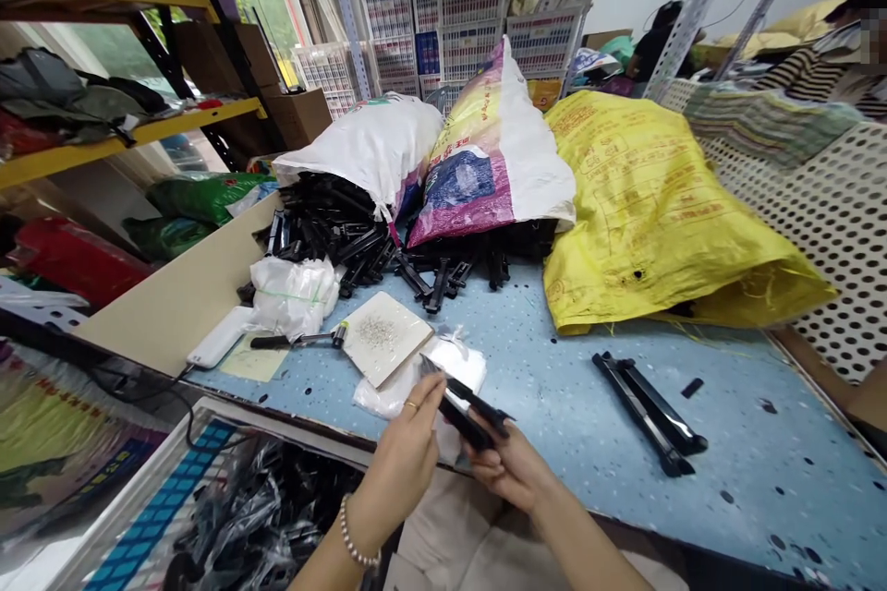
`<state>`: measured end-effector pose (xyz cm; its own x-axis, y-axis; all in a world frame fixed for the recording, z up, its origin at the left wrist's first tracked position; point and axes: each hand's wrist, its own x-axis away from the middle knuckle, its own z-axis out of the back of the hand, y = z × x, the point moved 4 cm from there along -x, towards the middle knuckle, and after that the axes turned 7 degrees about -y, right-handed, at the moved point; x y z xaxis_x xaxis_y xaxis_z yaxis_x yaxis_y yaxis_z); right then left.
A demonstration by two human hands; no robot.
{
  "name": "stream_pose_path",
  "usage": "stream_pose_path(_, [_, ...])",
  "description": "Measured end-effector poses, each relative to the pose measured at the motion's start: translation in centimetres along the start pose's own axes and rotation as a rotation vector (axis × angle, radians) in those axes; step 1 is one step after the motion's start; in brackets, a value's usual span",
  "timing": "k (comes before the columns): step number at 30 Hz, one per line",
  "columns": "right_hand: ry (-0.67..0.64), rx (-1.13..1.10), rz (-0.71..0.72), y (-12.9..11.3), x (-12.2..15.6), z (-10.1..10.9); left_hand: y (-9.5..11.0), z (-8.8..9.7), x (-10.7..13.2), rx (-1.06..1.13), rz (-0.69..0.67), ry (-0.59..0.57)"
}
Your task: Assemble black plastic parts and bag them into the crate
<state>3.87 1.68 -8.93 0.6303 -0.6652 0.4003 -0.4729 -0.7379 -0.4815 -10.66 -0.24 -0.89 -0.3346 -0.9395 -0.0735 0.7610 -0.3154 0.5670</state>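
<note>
Black plastic strips (466, 416) are lying pressed together between the person's hands, just in front of the square white board (384, 339) on the blue speckled worktop (554, 406). The left hand (398, 462), wearing a ring and a pearl bracelet, is pinching their near end between thumb and fingers, while the right hand (509, 471) is cradling them from below with curled fingers. A clear plastic bag (422, 379) is lying just beside the board, under the strips.

The board is carrying a scatter of tiny metallic bits (376, 334). Left of it, a small black-handled tool (295, 342) and a white bundle tied with green string (295, 294) are sitting near a white power bank (220, 337). Beyond the board, a white woven sack (364, 143) is spilling a heap of black plastic parts (333, 235) onto the worktop, and a pink-and-white sack (485, 152) is leaning beside it. A bulging yellow sack (665, 212) is lying further right, and two longer black parts (648, 406) are resting well right of the board. Nearer the person, left of the board, an open crate (256, 508) is holding what looks like black parts in clear bags, though the view there is blurred. Stacked white baskets (471, 9) are standing far behind the sacks, and a co-worker's striped sleeve (810, 78) is showing at the upper right.
</note>
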Motion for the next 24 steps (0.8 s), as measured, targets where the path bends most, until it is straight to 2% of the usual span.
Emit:
stream_pose_path(2, [0.065, 0.095, 0.079, -0.6, 0.3, -0.7, 0.4, 0.3, 0.7, -0.007, 0.019, 0.045])
stream_pose_path(5, [0.124, 0.234, 0.179, -1.2, 1.1, -1.5, -0.2, 0.3, 1.4, -0.040, 0.106, 0.073])
stream_pose_path(8, [0.141, 0.290, 0.216, -1.3, 1.3, -1.6, -1.1, -0.2, 1.4, -0.106, 0.229, 0.091])
stream_pose_path(9, [0.138, 0.318, 0.211, -1.2, 1.2, -1.5, -1.0, -0.5, 1.3, -0.107, 0.233, 0.082])
stream_pose_path(11, [0.147, 0.405, 0.219, -1.0, 0.9, -1.2, 0.0, -1.6, 0.8, -0.046, 0.133, 0.009])
stream_pose_path(14, [0.242, 0.621, 0.335, -1.0, 1.1, -1.0, 2.9, -3.0, 0.2, 0.111, -0.100, -0.117])
stream_pose_path(16, [0.285, 0.823, 0.370, -1.0, 2.0, -1.7, 4.3, -2.9, 0.1, 0.203, -0.131, -0.135])
stream_pose_path(18, [0.165, 1.015, 0.312, -1.1, 3.1, -3.0, 4.7, -1.8, 0.5, 0.270, -0.079, -0.157])
stream_pose_path(20, [-0.095, 1.163, 0.226, -2.0, 4.4, -4.1, 3.5, 0.3, 2.4, 0.282, 0.016, -0.181])
stream_pose_path(21, [-0.172, 1.224, 0.210, -3.1, 5.3, -3.9, 2.2, 1.6, 3.9, 0.266, 0.075, -0.199])
stream_pose_path(22, [-0.173, 1.297, 0.215, -4.7, 6.1, -3.1, 0.4, 2.8, 5.7, 0.238, 0.155, -0.210])
stream_pose_path(23, [-0.058, 1.377, 0.238, -6.9, 7.0, -1.5, -1.7, 3.8, 7.9, 0.205, 0.217, -0.265])
stream_pose_path(24, [0.214, 1.454, 0.311, -9.7, 8.1, 0.9, -4.0, 4.5, 10.2, 0.172, 0.294, -0.315])
